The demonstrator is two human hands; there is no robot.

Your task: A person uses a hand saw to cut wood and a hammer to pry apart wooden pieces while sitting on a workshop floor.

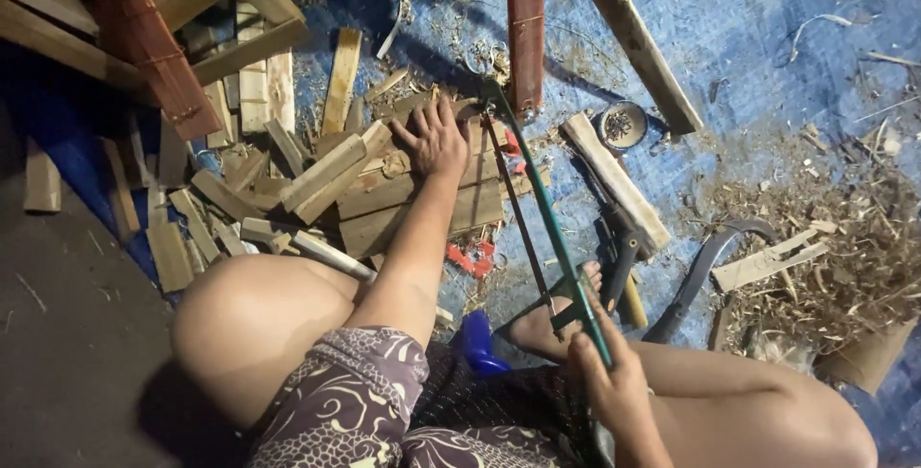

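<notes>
Green saw (547,223), right hand (609,377) gripping, left hand (436,137) flat.

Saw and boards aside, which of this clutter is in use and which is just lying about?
In use:
left hand pressing flat boards
right hand in a grip on the green-framed saw

Lying about:
small round tin
curved dark blade
wood shavings
blue tarp

You sit on a dusty grey floor (67,334) beside a blue tarpaulin (767,36) strewn with wood shavings (844,247) and leaning timber battens (633,36).
</notes>
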